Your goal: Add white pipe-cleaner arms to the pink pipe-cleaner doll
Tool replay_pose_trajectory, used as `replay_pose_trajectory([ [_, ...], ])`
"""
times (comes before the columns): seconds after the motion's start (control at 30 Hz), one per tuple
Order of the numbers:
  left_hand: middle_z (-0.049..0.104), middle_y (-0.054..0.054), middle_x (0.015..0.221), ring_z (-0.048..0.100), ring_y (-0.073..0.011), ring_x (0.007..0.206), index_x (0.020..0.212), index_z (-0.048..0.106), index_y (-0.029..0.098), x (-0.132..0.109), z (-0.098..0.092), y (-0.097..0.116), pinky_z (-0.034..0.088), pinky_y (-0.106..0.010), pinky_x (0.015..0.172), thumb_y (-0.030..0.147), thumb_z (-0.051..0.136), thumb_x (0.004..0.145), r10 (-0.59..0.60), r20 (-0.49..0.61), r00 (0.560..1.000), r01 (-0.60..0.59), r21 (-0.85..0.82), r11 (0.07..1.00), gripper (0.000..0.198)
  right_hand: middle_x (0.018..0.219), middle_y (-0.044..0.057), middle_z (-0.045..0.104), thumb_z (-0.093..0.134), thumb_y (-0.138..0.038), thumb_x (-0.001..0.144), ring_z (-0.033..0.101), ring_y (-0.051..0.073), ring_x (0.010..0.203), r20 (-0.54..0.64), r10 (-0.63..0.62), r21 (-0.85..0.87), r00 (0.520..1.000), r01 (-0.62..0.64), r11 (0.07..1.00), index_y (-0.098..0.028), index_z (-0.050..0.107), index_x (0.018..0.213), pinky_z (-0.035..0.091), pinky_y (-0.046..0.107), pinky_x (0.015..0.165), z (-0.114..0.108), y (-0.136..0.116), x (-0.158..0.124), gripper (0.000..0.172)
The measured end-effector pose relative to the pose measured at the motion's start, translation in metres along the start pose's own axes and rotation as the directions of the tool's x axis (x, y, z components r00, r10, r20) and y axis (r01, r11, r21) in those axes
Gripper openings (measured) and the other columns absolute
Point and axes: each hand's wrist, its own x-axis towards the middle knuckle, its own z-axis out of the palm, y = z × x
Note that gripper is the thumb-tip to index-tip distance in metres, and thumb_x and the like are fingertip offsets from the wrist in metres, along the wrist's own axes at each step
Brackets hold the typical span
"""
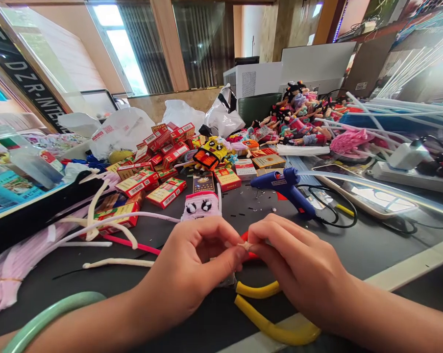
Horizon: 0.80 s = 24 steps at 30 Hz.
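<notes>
My left hand (203, 257) and my right hand (302, 257) meet over the table, each closed in a pinch. Between their fingertips is a small beige piece of fuzzy chenille stem (246, 246), mostly covered by the fingers. Just behind my left hand sits a pink fuzzy figure (201, 205) with black-and-white eyes, its lower part hidden. Something red shows behind the fingertips. Below my hands lie two curved yellow handles (276, 326) of a tool whose head is out of sight. Cream chenille stems (118, 263) lie left of my left hand.
A blue glue gun (285, 189) with a black cord lies beyond my right hand. Red and yellow small boxes (166, 192) are piled behind, near a yellow fuzzy figure (209, 152). Pink stems (8, 274) lie left; a phone (364, 193) and power strip (416, 174) lie right.
</notes>
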Motion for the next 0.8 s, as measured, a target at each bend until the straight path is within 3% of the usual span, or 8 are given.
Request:
replay_pose_trajectory([
  [0.17,0.065,0.000,0.061,0.056,-0.0112,0.054,0.069,0.067,0.017,-0.003,-0.002,0.001,0.042,-0.021,0.052,0.019,0.061,0.083,0.276,0.041,0.960,-0.264,0.447,0.854,0.015,0.067,-0.003,0.058,0.047,-0.009,0.094,0.052,0.009,0.056,0.203,0.199,0.171,0.959,-0.235,0.957,-0.019,0.053,0.080,0.041,0.017,0.053,-0.011,-0.007,0.008,0.018],
  [0.3,0.071,-0.003,0.068,0.063,-0.0139,0.061,0.072,0.070,0.019,-0.008,-0.002,0.002,0.046,-0.023,0.061,0.015,0.059,0.086,0.431,0.154,0.889,-0.431,0.596,0.677,0.019,0.064,-0.003,0.056,0.048,-0.017,0.093,0.049,0.010,0.057,0.502,0.376,0.311,0.779,-0.569,0.761,-0.020,0.052,0.073,0.040,0.018,0.050,-0.019,-0.010,0.016,0.021],
  [0.4,0.071,-0.005,0.069,0.063,-0.0158,0.065,0.071,0.071,0.020,-0.009,-0.001,0.005,0.047,-0.025,0.065,0.015,0.058,0.086,0.425,0.164,0.890,-0.433,0.593,0.679,0.021,0.064,-0.002,0.057,0.051,-0.022,0.092,0.049,0.011,0.057,0.589,0.423,0.338,0.688,-0.686,0.645,-0.019,0.056,0.074,0.040,0.018,0.048,-0.021,-0.010,0.017,0.019],
  [0.5,0.065,-0.001,0.059,0.055,-0.0119,0.054,0.066,0.069,0.019,-0.004,-0.003,0.008,0.042,-0.022,0.055,0.019,0.063,0.082,0.259,0.071,0.963,-0.262,0.454,0.852,0.017,0.064,-0.003,0.061,0.054,-0.018,0.092,0.052,0.009,0.054,0.418,0.350,0.317,0.838,-0.496,0.809,-0.018,0.061,0.077,0.041,0.017,0.049,-0.023,-0.007,0.015,0.016],
  [0.57,0.064,0.000,0.056,0.054,-0.0108,0.051,0.063,0.066,0.018,0.001,-0.005,0.010,0.042,-0.021,0.051,0.023,0.069,0.076,0.027,0.044,0.999,-0.036,0.234,0.972,0.015,0.067,-0.002,0.064,0.052,-0.013,0.094,0.054,0.009,0.056,0.228,0.167,0.181,0.959,-0.210,0.961,-0.018,0.062,0.081,0.042,0.018,0.052,-0.023,-0.003,0.014,0.017],
  [0.6,0.065,0.000,0.057,0.056,-0.0110,0.051,0.062,0.065,0.017,0.004,-0.006,0.010,0.043,-0.020,0.050,0.025,0.072,0.074,-0.094,0.055,0.994,0.088,0.099,0.991,0.016,0.069,-0.001,0.065,0.049,-0.012,0.096,0.054,0.011,0.058,0.168,0.050,0.083,0.984,-0.065,0.994,-0.017,0.062,0.082,0.042,0.020,0.054,-0.023,-0.001,0.012,0.020],
  [0.7,0.066,0.000,0.054,0.057,-0.0103,0.045,0.060,0.062,0.016,0.008,-0.006,0.009,0.046,-0.019,0.045,0.027,0.076,0.066,-0.320,0.179,0.930,0.354,-0.215,0.910,0.019,0.073,0.004,0.067,0.034,-0.017,0.103,0.054,0.016,0.062,0.131,-0.202,-0.110,0.971,0.216,0.970,-0.018,0.063,0.083,0.041,0.029,0.057,-0.022,0.004,0.008,0.036],
  [0.8,0.064,0.000,0.049,0.055,-0.0087,0.040,0.059,0.062,0.015,0.009,-0.005,0.008,0.042,-0.015,0.038,0.025,0.078,0.062,-0.391,0.279,0.877,0.471,-0.341,0.813,0.019,0.080,0.006,0.070,0.022,-0.019,0.105,0.057,0.017,0.068,0.126,-0.254,-0.118,0.959,0.268,0.956,-0.020,0.062,0.082,0.041,0.032,0.061,-0.019,0.007,0.003,0.046],
])
